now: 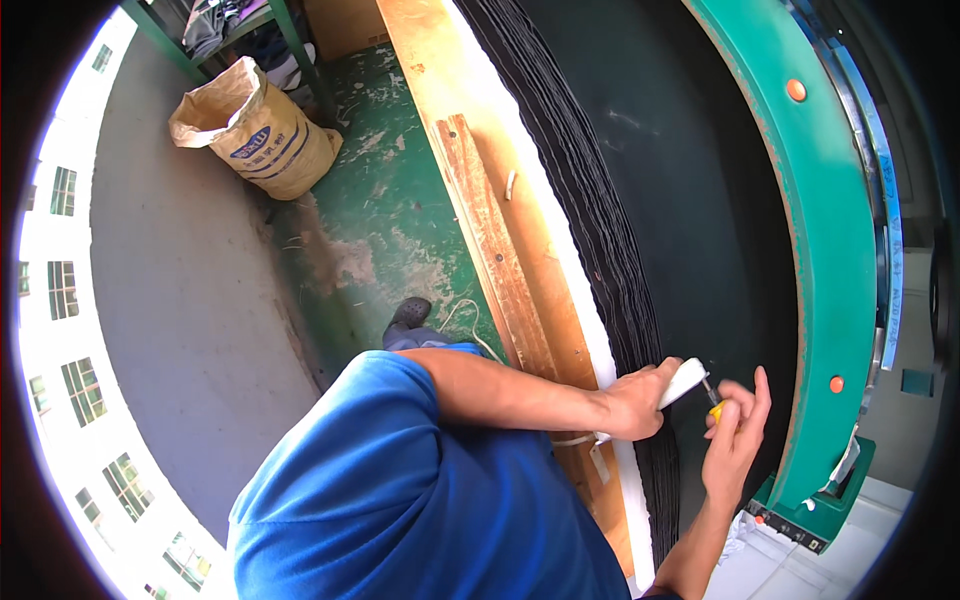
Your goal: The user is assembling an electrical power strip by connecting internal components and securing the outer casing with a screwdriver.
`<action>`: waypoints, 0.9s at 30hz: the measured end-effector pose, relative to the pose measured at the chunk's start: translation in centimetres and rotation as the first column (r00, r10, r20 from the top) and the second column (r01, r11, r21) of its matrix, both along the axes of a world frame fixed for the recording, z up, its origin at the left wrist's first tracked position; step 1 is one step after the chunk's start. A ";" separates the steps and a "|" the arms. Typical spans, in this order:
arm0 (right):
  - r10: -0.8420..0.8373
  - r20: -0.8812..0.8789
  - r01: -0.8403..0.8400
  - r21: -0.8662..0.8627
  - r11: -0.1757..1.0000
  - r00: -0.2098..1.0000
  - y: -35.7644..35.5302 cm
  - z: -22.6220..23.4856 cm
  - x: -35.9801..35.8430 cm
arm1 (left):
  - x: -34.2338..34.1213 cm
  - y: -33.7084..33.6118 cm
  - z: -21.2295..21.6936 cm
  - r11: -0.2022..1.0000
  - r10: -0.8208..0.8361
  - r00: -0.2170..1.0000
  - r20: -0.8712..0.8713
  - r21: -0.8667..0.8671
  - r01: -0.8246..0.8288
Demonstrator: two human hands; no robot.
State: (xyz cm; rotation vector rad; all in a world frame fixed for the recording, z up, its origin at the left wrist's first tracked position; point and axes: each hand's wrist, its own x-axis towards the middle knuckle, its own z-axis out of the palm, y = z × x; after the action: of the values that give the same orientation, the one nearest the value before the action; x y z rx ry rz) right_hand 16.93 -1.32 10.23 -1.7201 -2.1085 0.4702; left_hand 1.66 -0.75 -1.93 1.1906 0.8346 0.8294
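My left hand [637, 403] is closed around a white, rounded handle-like object [684, 381], over the edge of a thick stack of black fabric [600, 240]. A thin metal shaft [709, 388] shows at the white object's right end. Beside it, my right hand [735, 435] pinches a small yellow piece [717, 410] at the shaft's lower end, with one finger pointing up. I cannot make out the exact kind of the tool. Both hands are above the fabric's dark, flat top.
A wooden bench edge [500, 250] with a pale cord [465, 310] runs along the stack's left side. To the right stands a green machine frame [835, 250]. A paper sack [260, 135] sits on the worn green floor, near a green rack [300, 50].
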 end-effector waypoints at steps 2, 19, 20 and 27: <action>0.145 0.150 -0.169 0.161 0.972 0.978 -0.3 0.2 -0.4 | 0.0 -0.1 0.0 1.000 -0.004 1.000 0.010 -0.006 0.004; -0.229 -0.201 0.146 -0.357 0.922 0.953 2.1 0.5 -0.1 | -1.1 0.1 0.6 0.994 -0.031 0.999 -0.019 -0.107 0.028; -0.096 -0.127 0.054 -0.300 0.952 0.987 2.2 1.6 -0.7 | -0.9 0.0 -0.2 0.998 0.014 0.998 0.066 -0.057 -0.010; 0.170 0.022 -0.172 0.094 0.981 0.985 -1.3 1.8 0.2 | -0.3 -1.0 0.6 0.999 0.004 0.991 0.131 -0.035 0.000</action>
State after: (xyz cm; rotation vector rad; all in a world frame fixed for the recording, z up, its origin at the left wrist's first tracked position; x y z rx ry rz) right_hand 17.15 -2.58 12.08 -1.5012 -2.2614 0.3989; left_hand 1.40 -1.73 -1.34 1.0931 0.7402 0.8818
